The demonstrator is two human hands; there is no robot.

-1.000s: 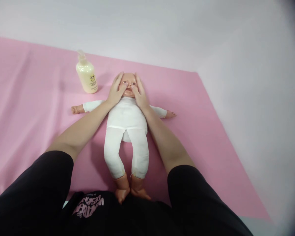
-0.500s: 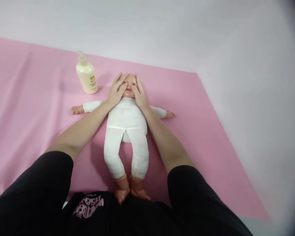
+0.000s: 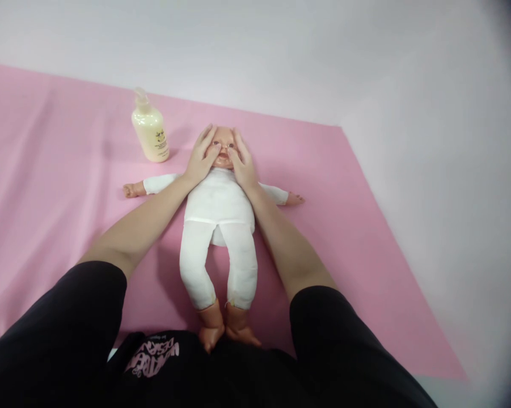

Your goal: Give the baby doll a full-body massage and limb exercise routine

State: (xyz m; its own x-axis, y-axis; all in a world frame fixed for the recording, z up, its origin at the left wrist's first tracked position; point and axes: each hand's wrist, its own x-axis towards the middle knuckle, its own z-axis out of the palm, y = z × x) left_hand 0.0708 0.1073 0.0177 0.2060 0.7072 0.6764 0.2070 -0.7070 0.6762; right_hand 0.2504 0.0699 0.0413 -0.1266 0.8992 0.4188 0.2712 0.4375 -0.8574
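Observation:
A baby doll (image 3: 219, 195) lies on its back with its arms spread and its bare feet toward me. Its body is white cloth; the head, hands and feet are skin-toned and look like plastic. My left hand (image 3: 201, 157) rests on the left side of the doll's face, fingers stretched along the head and thumb beside the nose. On the opposite cheek lies my right hand (image 3: 244, 161), also with straight fingers and its thumb near the nose. Both palms cover the sides of the head. The doll's eyes and mouth show between my thumbs.
A pale yellow pump bottle (image 3: 151, 130) stands upright to the left of the doll's head. Under everything spreads a pink sheet (image 3: 332, 226), wrinkled on the left, with a white surface (image 3: 429, 141) beyond its far and right edges.
The fingers of my left hand have slid slightly outward, off the doll's forehead. My thumbs stay beside the nose, and the doll and bottle have not moved.

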